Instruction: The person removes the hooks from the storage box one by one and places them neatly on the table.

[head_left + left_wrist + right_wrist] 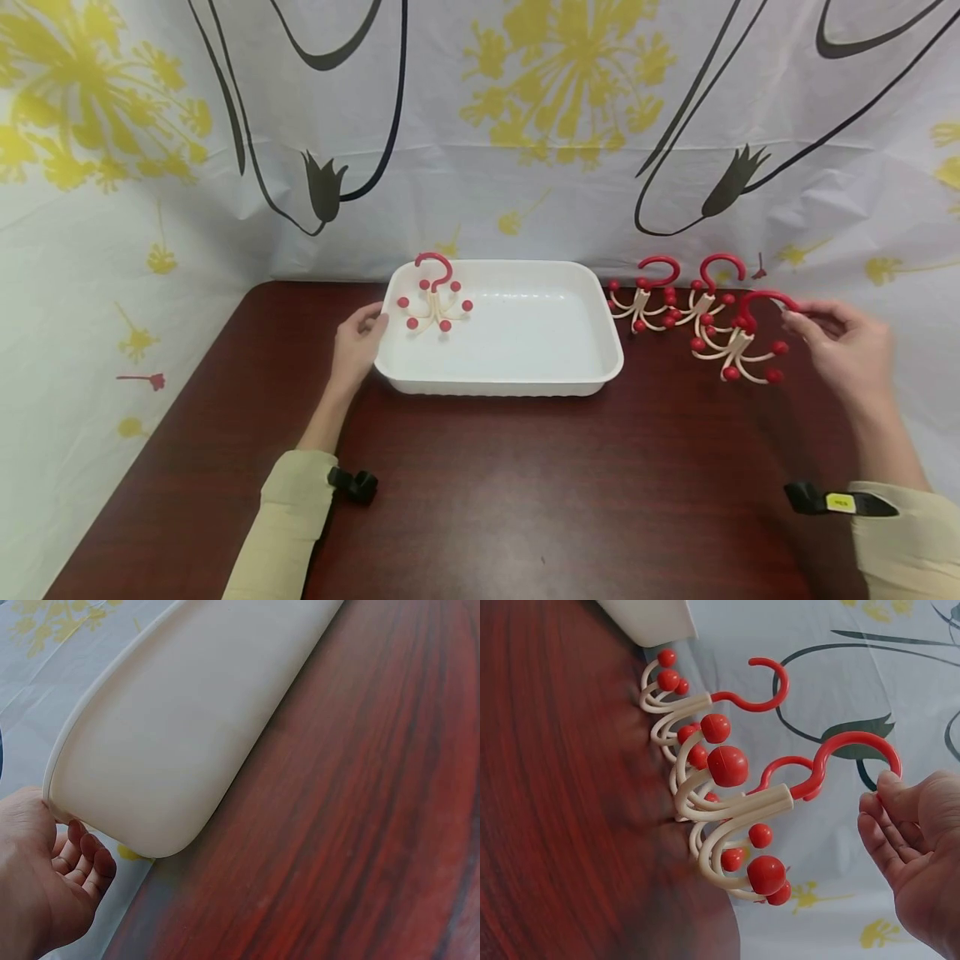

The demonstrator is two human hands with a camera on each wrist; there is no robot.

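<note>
My left hand point(358, 346) grips the left rim of a white tray point(525, 350), thumb at the edge and fingers curled below, as the left wrist view shows. Inside the tray, at its left, stands a multi-arm hanger point(433, 308) with a red hook and cream arms tipped with red balls. At the right, my right hand point(851, 346) pinches the end of the red hook of a matching hanger point(780, 799). Whether that hanger's arms touch the table I cannot tell. Two more such hangers, a left one point(640, 307) and a right one point(703, 308), stand just behind it.
The dark red-brown wooden table point(540, 483) extends in front of the tray. A white sheet point(450, 192) with yellow and grey flower prints hangs directly behind the table's back edge. Wrist straps with small devices sit at both sleeve cuffs.
</note>
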